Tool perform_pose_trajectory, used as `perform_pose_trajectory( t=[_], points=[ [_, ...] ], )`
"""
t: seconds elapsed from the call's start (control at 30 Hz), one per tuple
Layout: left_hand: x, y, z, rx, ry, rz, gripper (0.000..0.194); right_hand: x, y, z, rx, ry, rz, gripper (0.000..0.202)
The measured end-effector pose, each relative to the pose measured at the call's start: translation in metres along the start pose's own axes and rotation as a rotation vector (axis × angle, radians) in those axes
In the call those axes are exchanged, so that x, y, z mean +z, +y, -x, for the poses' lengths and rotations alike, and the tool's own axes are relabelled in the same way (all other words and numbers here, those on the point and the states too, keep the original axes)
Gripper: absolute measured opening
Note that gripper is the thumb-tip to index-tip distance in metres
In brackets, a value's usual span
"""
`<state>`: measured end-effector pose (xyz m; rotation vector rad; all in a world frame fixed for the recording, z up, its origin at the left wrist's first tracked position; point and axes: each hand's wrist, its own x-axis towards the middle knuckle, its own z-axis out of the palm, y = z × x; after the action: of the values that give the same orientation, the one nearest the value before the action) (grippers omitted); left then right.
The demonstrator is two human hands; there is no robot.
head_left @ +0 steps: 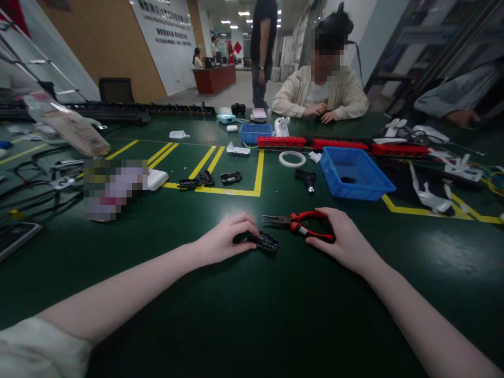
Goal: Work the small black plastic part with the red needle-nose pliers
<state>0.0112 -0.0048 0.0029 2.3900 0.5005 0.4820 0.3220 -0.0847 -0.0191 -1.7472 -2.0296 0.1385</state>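
My left hand (232,236) is closed on a small black plastic part (266,242), its thumb and fingers gripping the left end just above the green table (252,315). What exactly the part is, I cannot make out. In my right hand (342,236) are long-nose pliers (297,223) with red and black handles. Their handles are spread between thumb and fingers, and the slim jaws point left, slightly parted. The jaw tips are apart from the black part, a little beyond it.
Several similar black parts (231,178) lie by the yellow tape lines. A black tool-like piece (306,180) rests left of a blue bin (356,173). Behind are a white tape ring (292,159) and red strips (338,145). Across the table sits a person (321,94). Cables (47,173) crowd the left.
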Motion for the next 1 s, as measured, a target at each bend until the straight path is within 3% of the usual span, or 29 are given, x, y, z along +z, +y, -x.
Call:
perform_pose_trajectory(
  t=[0.17,0.47,0.73,1.0],
  points=[
    [-0.003,0.005,0.000,-0.026,-0.008,-0.022,0.018,0.000,-0.014,-0.001,-0.093,-0.055,0.056,0.063],
    [-0.003,0.004,0.000,-0.087,-0.008,-0.046,0.006,0.001,-0.014,0.005,-0.026,-0.060,0.072,0.063],
    [0.001,0.005,0.004,0.099,-0.012,-0.167,0.017,-0.001,-0.028,0.014,0.077,-0.059,0.121,0.058],
    [-0.002,0.007,0.005,0.044,-0.086,-0.131,0.012,0.009,-0.044,0.013,-0.135,-0.048,0.203,0.059]
  ],
)
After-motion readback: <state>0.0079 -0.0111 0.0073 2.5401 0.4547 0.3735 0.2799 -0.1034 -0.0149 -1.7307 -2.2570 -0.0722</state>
